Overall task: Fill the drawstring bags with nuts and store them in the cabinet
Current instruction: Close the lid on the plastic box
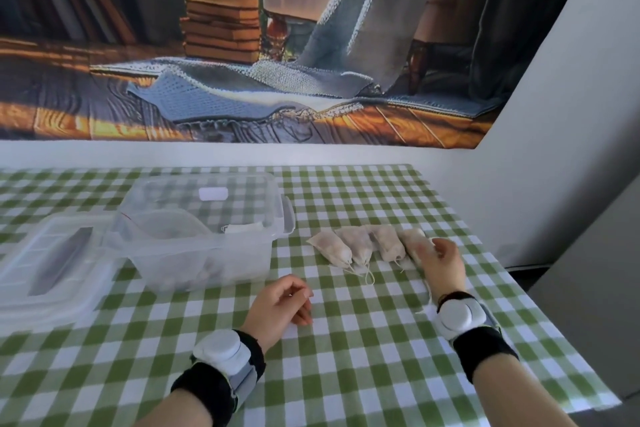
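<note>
A green-checked tabletop (381,357) carries a clear plastic box (207,253), with its lid (45,274) lying flat to the left. Right of the box, four filled drawstring bags (360,244) lie side by side. The right hand (443,263) curls its fingers (438,246) around the rightmost bag (412,239). The left hand (277,305) rests nearby, loosely curled and holding nothing.

No readable text, labels — none legible

The person is wearing a black fabric left wristband (204,388), with a white rounded left module (221,350) sitting on a grey strap (244,374). A matching black right wristband (485,352) is carrying a white right module (457,317) with a circular face, possibly a motion tracker. The left hand (277,305) and right hand (441,265) are showing bare.
</note>
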`<action>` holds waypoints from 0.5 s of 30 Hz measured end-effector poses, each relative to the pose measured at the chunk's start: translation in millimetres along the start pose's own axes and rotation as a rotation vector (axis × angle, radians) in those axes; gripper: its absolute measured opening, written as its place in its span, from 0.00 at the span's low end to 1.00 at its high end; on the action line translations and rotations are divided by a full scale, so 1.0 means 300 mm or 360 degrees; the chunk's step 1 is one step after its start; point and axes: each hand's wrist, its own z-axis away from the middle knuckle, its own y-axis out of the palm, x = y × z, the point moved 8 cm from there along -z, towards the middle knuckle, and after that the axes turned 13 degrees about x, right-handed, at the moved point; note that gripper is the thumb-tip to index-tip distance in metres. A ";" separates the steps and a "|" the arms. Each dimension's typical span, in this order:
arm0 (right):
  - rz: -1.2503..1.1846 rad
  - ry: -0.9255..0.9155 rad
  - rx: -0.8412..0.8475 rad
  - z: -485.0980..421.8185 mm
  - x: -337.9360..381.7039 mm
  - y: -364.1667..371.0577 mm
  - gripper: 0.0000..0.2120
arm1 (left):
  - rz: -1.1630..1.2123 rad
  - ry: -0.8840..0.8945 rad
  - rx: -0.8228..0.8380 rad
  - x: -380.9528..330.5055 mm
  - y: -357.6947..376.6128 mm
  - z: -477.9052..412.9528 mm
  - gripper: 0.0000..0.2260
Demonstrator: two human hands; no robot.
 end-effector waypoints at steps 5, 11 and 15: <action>-0.0046 -0.0388 -0.0273 0.114 0.147 -0.030 0.13 | 0.0300 -0.0067 0.0030 -0.026 -0.004 0.017 0.04; -0.0100 -0.0881 0.0167 0.298 0.483 0.193 0.09 | 0.0423 0.0076 0.0181 -0.168 -0.026 0.120 0.05; 0.0095 -0.1323 0.0727 0.442 0.715 0.452 0.13 | 0.0237 0.0354 -0.0009 -0.311 -0.240 0.248 0.04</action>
